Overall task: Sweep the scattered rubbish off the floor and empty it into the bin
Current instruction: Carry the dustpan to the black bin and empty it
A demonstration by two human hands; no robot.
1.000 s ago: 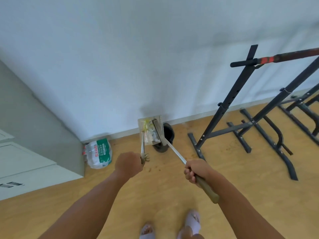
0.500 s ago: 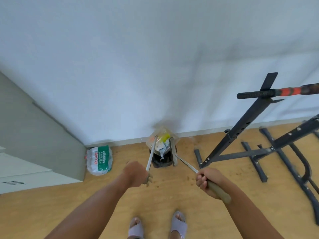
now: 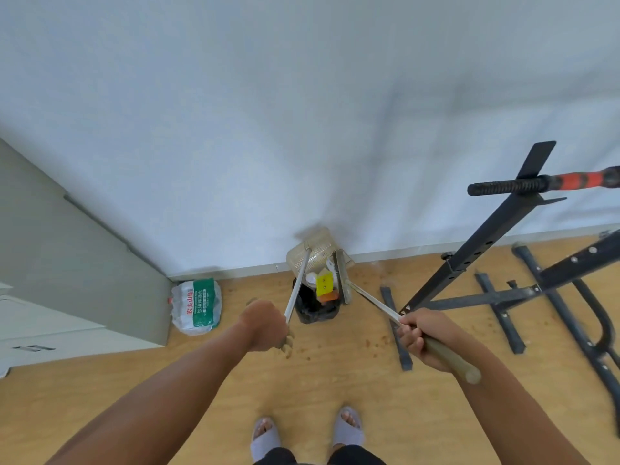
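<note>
A clear long-handled dustpan (image 3: pixel 315 255) is tipped up over a small black bin (image 3: pixel 313 308) that stands by the wall. My left hand (image 3: pixel 266 327) grips the dustpan's metal handle. Yellow, white and orange rubbish (image 3: pixel 323 285) slides from the pan into the bin's mouth. My right hand (image 3: pixel 421 335) holds the broom's handle, and the broom head (image 3: pixel 342 280) rests against the right side of the pan. Small brown crumbs (image 3: pixel 372 345) lie on the wooden floor near the bin.
A wrapped pack of water bottles (image 3: pixel 198 305) lies left of the bin beside a grey cabinet (image 3: pixel 84 273). A black metal exercise rack (image 3: pixel 503 263) with an orange-gripped bar spreads its floor legs on the right. My slippered feet (image 3: pixel 308 434) stand below.
The dustpan has tilted steeper over the bin and the rubbish has slid down towards the bin's mouth. My view has shifted slightly, with both hands holding their handles throughout.
</note>
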